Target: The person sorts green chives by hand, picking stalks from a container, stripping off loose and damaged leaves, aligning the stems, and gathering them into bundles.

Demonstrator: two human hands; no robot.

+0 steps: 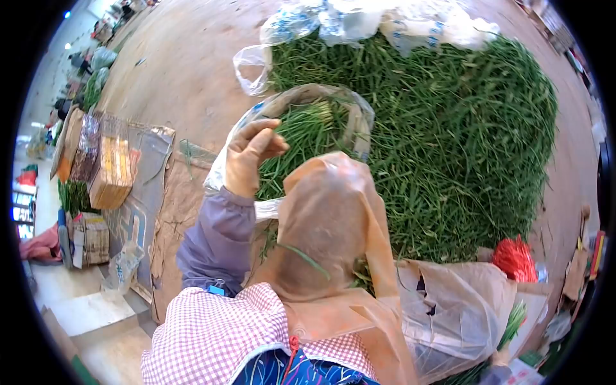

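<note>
My left hand (pixel 247 157) is raised over the near left side of an open plastic bag (pixel 362 115). Its fingers are curled towards the thumb, and nothing shows in them. A bunch of green stalks (pixel 314 119) lies inside the bag. At the lower right edge, my right hand (pixel 502 355) is closed round a bunch of green stalks (pixel 515 319), pale ends up, leaves trailing below. A large pile of loose green stalks (pixel 455 147) spreads beyond the bag.
Brown translucent plastic (pixel 327 224) covers my knees. Clear bags (pixel 410 29) lie along the pile's far edge. Red plastic strands (pixel 514 258) sit at its near right corner, beside a plastic sheet (pixel 455 308). Boxes (pixel 112 170) and cardboard (pixel 144 147) stand at left.
</note>
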